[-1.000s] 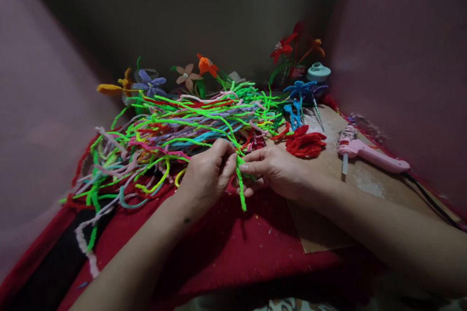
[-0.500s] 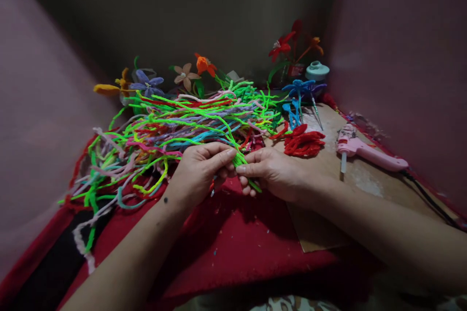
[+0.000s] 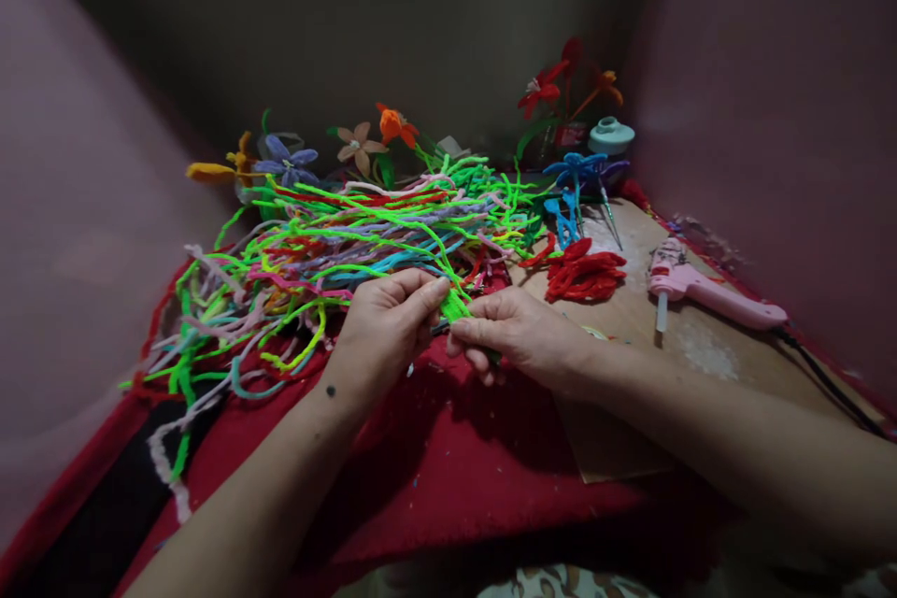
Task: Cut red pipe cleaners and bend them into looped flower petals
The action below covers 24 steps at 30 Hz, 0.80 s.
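Observation:
Between my two hands is a small bright green fuzzy piece point(image 3: 455, 304), made of pipe cleaners lying side by side. My left hand point(image 3: 401, 313) pinches its upper left side between thumb and fingers. The thumb and curled fingers of my right hand point(image 3: 508, 332) grip its lower right end and partly cover it. Just behind my hands lies a large tangled pile of pipe cleaners point(image 3: 364, 229) in green, pink, lilac, blue, red and yellow.
Right of my hands, red looped pieces point(image 3: 585, 273) and a pink glue gun point(image 3: 715, 294) with a black cord rest on a brown board point(image 3: 617, 448). Blue flowers point(image 3: 576, 170) stand behind them. More fuzzy flowers point(image 3: 359, 149) line the back. Red cloth point(image 3: 476, 476) covers the table.
My fingers have shifted on the green piece, and more of its flat face shows between them. My right fingers now cover its lower end. The view has moved slightly.

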{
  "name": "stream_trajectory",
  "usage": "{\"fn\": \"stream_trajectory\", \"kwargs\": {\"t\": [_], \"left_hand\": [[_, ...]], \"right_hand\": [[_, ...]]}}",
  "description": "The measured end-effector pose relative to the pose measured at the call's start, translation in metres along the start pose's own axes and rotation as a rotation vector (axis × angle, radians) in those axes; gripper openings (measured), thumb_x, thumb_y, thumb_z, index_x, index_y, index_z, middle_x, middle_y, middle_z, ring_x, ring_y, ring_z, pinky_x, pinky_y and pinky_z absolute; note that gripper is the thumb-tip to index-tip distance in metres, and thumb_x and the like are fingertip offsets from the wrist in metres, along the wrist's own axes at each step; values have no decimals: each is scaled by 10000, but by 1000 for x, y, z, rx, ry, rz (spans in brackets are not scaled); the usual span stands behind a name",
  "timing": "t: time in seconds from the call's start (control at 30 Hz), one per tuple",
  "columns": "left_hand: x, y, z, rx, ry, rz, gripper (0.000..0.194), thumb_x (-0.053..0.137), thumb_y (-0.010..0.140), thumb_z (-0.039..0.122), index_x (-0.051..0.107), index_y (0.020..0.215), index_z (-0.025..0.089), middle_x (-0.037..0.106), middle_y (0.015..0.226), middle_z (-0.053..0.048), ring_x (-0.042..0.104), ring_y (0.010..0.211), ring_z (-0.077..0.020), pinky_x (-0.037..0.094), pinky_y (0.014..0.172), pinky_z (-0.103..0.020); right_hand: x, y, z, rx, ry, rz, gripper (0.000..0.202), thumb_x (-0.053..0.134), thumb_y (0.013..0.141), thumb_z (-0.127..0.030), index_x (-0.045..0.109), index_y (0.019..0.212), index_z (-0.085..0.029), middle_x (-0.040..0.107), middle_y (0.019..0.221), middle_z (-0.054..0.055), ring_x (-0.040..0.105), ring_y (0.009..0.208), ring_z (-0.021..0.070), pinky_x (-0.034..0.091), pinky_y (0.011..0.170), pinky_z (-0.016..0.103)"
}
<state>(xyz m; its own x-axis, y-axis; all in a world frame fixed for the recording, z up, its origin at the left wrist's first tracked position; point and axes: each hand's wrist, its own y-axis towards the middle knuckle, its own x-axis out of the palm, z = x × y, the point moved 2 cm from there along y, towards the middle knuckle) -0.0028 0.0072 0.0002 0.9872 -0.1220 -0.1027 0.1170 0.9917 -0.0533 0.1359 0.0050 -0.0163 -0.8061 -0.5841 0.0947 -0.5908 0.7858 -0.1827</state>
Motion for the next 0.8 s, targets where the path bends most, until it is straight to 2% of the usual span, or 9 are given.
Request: {"fn": "stream_trajectory", "kwargs": {"t": [0.1,0.17,0.23,0.33,0.47,0.63,0.8], "left_hand": [[0,-1,4,57,65,0,215,593,789,313,561,652,151,426,457,58,349,380,-37,256,367,-166],[0,-1,6,37,-52,-69,156,608,779,309,611,845,167,426,472,68,352,384,-44,267,376,-171],[1,0,4,-3,-159,-168,232,618,773,302,605,964,173,452,494,64,367,390,-48,278,388,-177],[1,0,0,-17,-147,-240,164,602,789,309,618,838,153,514,519,30,430,432,-63,323,428,-191],[-1,0,-4,20,-35,-140,210,610,791,327,589,685,148,480,487,45,402,432,-42,296,425,-173],[0,0,-3,-22,-8,-58,225,628,772,319,573,639,146,412,442,67,333,385,-28,246,386,-170],[-1,0,-4,-45,-70,-121,190,663,732,281,592,626,140,513,511,33,445,445,-57,338,438,-188]], "right_hand": [[-1,0,1,8,41,-2,212,506,823,-232,590,665,-118,490,456,-42,456,382,52,368,382,161],[-1,1,2,14,90,-26,211,523,813,-257,596,676,-116,499,464,-36,471,392,58,368,389,168],[-1,1,3,17,137,-52,228,534,808,-296,606,694,-113,506,475,-32,477,398,62,362,393,175],[-1,0,4,9,163,-62,224,556,791,-310,616,705,-111,508,485,-32,475,404,61,364,407,180],[1,0,4,-2,151,-78,193,554,788,-273,620,708,-111,530,506,-24,486,422,65,387,435,191],[3,0,5,-24,105,-80,217,560,784,-301,612,686,-115,534,502,-18,490,433,73,390,443,198],[3,0,5,-54,212,-63,301,593,763,-401,589,685,-111,617,605,32,542,498,89,443,527,231]]}}
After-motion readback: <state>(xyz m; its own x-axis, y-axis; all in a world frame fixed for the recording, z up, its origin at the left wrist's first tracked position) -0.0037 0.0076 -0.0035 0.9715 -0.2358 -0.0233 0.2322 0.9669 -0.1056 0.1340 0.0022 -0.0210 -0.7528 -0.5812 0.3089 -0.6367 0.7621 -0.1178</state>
